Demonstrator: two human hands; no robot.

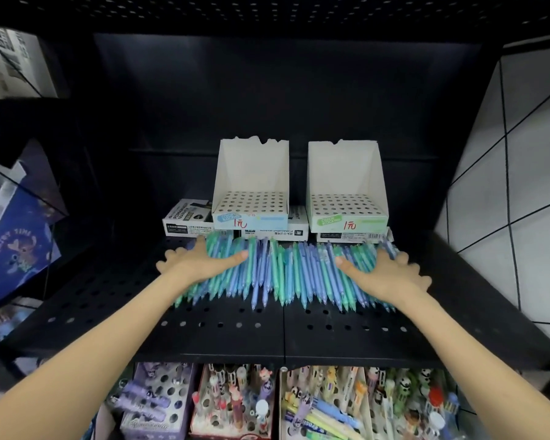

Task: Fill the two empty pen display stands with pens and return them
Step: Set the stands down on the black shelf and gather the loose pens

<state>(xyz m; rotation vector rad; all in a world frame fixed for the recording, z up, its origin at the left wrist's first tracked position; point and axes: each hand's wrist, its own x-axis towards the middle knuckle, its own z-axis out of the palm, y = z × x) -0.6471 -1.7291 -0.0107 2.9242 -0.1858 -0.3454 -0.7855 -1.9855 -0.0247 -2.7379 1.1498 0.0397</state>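
Two empty white cardboard pen stands with hole grids stand at the back of a black shelf [223, 331]: the left stand [251, 185] has a blue label, the right stand [346, 185] a green label. In front of them lies a wide heap of blue and green pens [286, 274]. My left hand [197, 262] lies flat on the heap's left end, fingers spread and thumb across the pens. At the heap's right end my right hand [388, 271] does the same. Neither hand grips a pen.
Both stands sit on flat boxes of permanent markers [188, 220]. The shelf below holds displays of novelty pens [346, 404]. Blue printed boxes [13, 236] stand to the left, and a white tiled wall [521, 185] rises on the right.
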